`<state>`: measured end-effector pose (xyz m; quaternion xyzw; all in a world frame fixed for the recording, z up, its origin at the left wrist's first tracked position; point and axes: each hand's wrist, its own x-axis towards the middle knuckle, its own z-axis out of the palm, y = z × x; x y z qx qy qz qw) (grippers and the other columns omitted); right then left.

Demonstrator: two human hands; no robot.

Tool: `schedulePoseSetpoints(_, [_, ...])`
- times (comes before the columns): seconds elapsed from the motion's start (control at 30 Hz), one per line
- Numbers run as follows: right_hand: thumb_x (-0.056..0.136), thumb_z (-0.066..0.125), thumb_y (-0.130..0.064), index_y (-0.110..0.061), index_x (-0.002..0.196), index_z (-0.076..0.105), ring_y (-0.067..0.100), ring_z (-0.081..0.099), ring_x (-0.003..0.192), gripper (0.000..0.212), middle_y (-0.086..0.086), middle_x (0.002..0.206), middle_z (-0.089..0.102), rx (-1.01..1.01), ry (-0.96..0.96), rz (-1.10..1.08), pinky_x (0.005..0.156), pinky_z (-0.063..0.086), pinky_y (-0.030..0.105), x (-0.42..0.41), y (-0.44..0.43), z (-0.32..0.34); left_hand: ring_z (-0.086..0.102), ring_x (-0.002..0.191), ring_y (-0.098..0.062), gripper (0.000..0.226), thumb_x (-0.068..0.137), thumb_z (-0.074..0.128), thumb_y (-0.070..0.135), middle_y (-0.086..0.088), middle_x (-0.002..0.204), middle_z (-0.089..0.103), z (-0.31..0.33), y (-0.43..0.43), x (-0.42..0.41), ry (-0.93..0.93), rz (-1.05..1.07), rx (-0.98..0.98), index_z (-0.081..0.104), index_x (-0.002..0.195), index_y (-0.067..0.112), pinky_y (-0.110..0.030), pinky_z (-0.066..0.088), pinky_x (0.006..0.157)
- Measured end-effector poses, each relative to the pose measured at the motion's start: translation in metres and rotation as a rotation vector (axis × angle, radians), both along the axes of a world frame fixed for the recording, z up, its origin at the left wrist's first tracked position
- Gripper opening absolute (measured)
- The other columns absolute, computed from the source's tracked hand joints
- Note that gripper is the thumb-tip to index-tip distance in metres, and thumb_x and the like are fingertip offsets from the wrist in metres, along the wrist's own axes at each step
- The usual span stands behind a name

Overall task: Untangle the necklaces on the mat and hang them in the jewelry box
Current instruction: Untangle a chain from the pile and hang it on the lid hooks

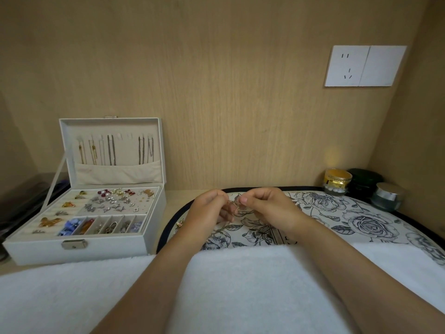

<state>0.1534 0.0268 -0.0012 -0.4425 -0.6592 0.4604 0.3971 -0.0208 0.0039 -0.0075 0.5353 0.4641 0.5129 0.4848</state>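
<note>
Pinching a tangled necklace [237, 206] between them, left hand [207, 210] and right hand [267, 208] meet above the mat [349, 220].

No legible text; only cut-off dark lettering [287, 238] on the floral mat [375, 209]

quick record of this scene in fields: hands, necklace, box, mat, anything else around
left hand: pinches the necklace, over the mat
right hand: pinches the same necklace
mat: floral, dark-edged, right of the jewelry box
jewelry box: open, lid upright, several chains hung in the lid
jars: three, beyond the mat's far right edge
towel: white, covers the mat's near edge
</note>
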Motion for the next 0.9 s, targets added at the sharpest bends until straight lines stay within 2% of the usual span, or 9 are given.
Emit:
schedulePoseSetpoints(0.2, [0.082, 0.079, -0.006, -0.019, 0.085, 0.077, 0.018, 0.040, 0.054, 0.014, 0.013, 0.065, 0.062, 0.054, -0.025, 0.006, 0.056, 0.035, 0.027, 0.0000, 0.0004, -0.0008, 0.063, 0.067, -0.026, 0.025, 0.095, 0.053, 0.008, -0.015, 0.076, 0.070, -0.0030, 0.0012, -0.0046, -0.078, -0.016, -0.024, 0.067, 0.075, 0.010, -0.049, 0.042, 0.080])
schedulePoseSetpoints(0.27, [0.079, 0.079, -0.008, -0.022, 0.081, 0.077, 0.025, 0.047, 0.066, 0.015, 0.034, 0.081, 0.064, 0.089, -0.035, 0.006, 0.066, 0.040, 0.035, -0.0013, 0.0017, -0.0025, 0.066, 0.070, -0.025, 0.029, 0.094, 0.054, 0.010, -0.016, 0.079, 0.071, -0.0030, 0.0016, -0.0050, -0.089, -0.021, -0.026, 0.071, 0.071, 0.015, -0.054, 0.046, 0.086])
schedulePoseSetpoints(0.33, [0.080, 0.072, -0.014, -0.023, 0.081, 0.078, 0.033, 0.055, 0.078, 0.011, 0.041, 0.099, 0.063, 0.119, -0.048, 0.008, 0.075, 0.045, 0.044, -0.0026, 0.0037, -0.0057, 0.067, 0.071, -0.024, 0.029, 0.094, 0.055, 0.010, -0.016, 0.080, 0.071, -0.0022, 0.0010, -0.0048, -0.095, -0.023, -0.021, 0.072, 0.070, 0.016, -0.059, 0.047, 0.094])
schedulePoseSetpoints(0.4, [0.086, 0.066, -0.015, -0.022, 0.082, 0.079, 0.042, 0.066, 0.090, 0.016, 0.029, 0.101, 0.070, 0.122, -0.064, -0.006, 0.089, 0.053, 0.050, -0.0023, 0.0045, -0.0059, 0.067, 0.069, -0.021, 0.025, 0.094, 0.055, 0.007, -0.014, 0.077, 0.070, -0.0014, 0.0001, -0.0037, -0.062, -0.010, -0.010, 0.071, 0.075, 0.010, -0.054, 0.049, 0.093])
schedulePoseSetpoints(0.5, [0.092, 0.069, -0.023, -0.015, 0.088, 0.080, 0.020, 0.070, 0.104, 0.015, 0.003, 0.097, 0.078, 0.074, -0.044, -0.011, 0.101, 0.052, 0.041, -0.0022, -0.0005, -0.0016, 0.066, 0.065, -0.015, 0.020, 0.095, 0.056, 0.006, -0.012, 0.074, 0.067, -0.0005, -0.0026, -0.0021, 0.009, -0.011, 0.024, 0.070, 0.080, 0.005, -0.033, 0.052, 0.074])
schedulePoseSetpoints(0.6, [0.088, 0.075, -0.025, -0.015, 0.091, 0.080, 0.021, 0.072, 0.101, 0.011, 0.002, 0.093, 0.079, 0.077, -0.049, -0.009, 0.100, 0.053, 0.038, -0.0006, -0.0005, -0.0017, 0.064, 0.063, -0.008, 0.018, 0.094, 0.060, 0.009, -0.009, 0.071, 0.068, -0.0015, -0.0043, -0.0012, 0.135, -0.011, 0.074, 0.071, 0.080, 0.007, -0.015, 0.048, 0.058])
schedulePoseSetpoints(0.7, [0.087, 0.076, -0.020, -0.016, 0.090, 0.080, 0.029, 0.071, 0.101, 0.007, 0.008, 0.093, 0.078, 0.064, -0.054, -0.002, 0.096, 0.055, 0.038, 0.0023, 0.0003, -0.0014, 0.067, 0.069, -0.010, 0.018, 0.092, 0.062, 0.009, -0.009, 0.073, 0.071, -0.0037, -0.0028, -0.0019, 0.168, -0.016, 0.083, 0.072, 0.078, 0.010, -0.017, 0.052, 0.065])
schedulePoseSetpoints(0.8, [0.088, 0.074, -0.018, -0.011, 0.090, 0.079, 0.011, 0.072, 0.080, 0.009, -0.001, 0.082, 0.077, 0.022, -0.041, 0.017, 0.075, 0.055, 0.016, 0.0054, 0.0006, -0.0009, 0.067, 0.072, -0.010, 0.016, 0.091, 0.064, 0.014, -0.007, 0.076, 0.071, -0.0058, -0.0018, -0.0016, 0.252, 0.003, 0.129, 0.073, 0.078, 0.015, -0.020, 0.055, 0.073])
schedulePoseSetpoints(0.9, [0.089, 0.073, -0.018, -0.013, 0.084, 0.077, -0.004, 0.063, 0.067, 0.008, -0.013, 0.069, 0.072, 0.019, -0.066, 0.034, 0.064, 0.046, 0.007, 0.0069, 0.0027, -0.0031, 0.056, 0.066, 0.001, 0.018, 0.089, 0.064, 0.017, 0.010, 0.069, 0.064, -0.0068, -0.0027, -0.0014, 0.413, 0.065, 0.208, 0.070, 0.073, 0.021, -0.007, 0.042, 0.063])
